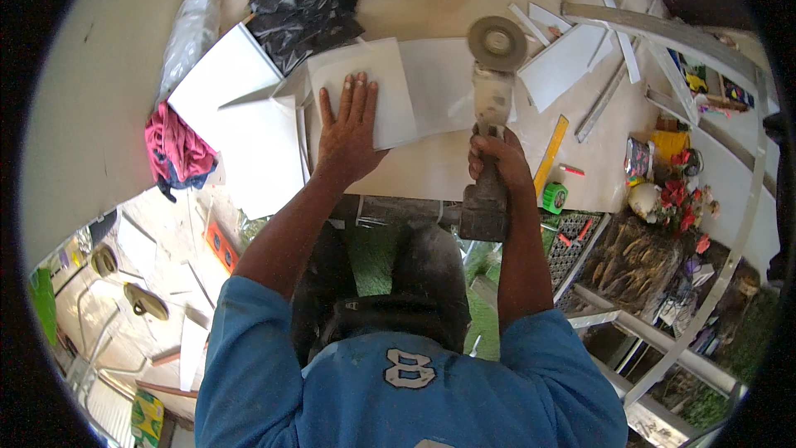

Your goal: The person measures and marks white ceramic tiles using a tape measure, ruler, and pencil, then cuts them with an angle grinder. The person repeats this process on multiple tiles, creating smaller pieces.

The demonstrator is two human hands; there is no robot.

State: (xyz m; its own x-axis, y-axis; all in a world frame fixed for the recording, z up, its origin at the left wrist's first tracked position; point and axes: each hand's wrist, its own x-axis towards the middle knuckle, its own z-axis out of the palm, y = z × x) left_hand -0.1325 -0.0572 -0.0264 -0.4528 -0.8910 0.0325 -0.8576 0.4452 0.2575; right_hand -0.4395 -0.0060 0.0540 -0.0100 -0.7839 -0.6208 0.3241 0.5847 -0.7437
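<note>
My left hand [351, 129] lies flat with fingers spread on a white square tile [390, 75], pressing on its left part. Under and to the right of that tile is another pale, glossy sheet or tile [444, 83]. My right hand [502, 154] is wrapped round the body of a cordless angle grinder [491, 104]. The grinder points away from me, its round disc [497, 43] at the far end, right of the tile, and its battery [484, 214] toward me. Whether the disc is spinning cannot be told.
White boards [257, 129] and a black plastic bag [305, 8] lie left. Offcuts [564, 66], a yellow ruler [550, 156] and a green tape measure [555, 197] lie right. A metal ladder [688, 348] stands at the right, and a pink cloth [176, 148] hangs by the left edge.
</note>
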